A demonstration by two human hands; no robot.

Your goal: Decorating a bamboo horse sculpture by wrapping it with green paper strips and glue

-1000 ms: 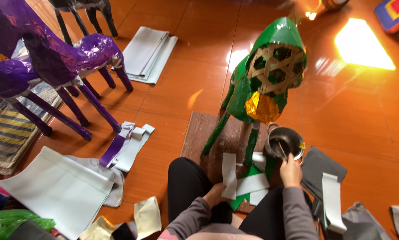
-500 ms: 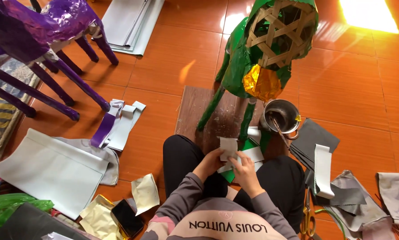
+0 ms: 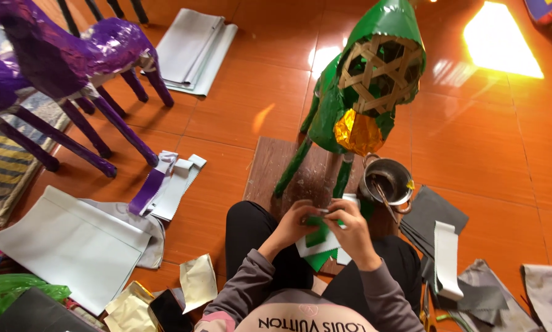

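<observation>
Green paper strip (image 3: pixel 317 232) sat pinched between left hand (image 3: pixel 293 222) and right hand (image 3: pixel 350 229), fingers closed, over the lap at the wooden board's (image 3: pixel 276 169) near edge; open orange floor (image 3: pixel 239 123) lay leftward.

I saw no real package, label or sign there; only a dark phone screen (image 3: pixel 168 307) lay on the floor among paper scraps.

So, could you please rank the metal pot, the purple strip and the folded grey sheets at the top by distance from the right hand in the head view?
1. Metal pot: just up and right of the right hand.
2. Purple strip: far to the left on the floor.
3. Folded grey sheets: farthest, top left.
</observation>
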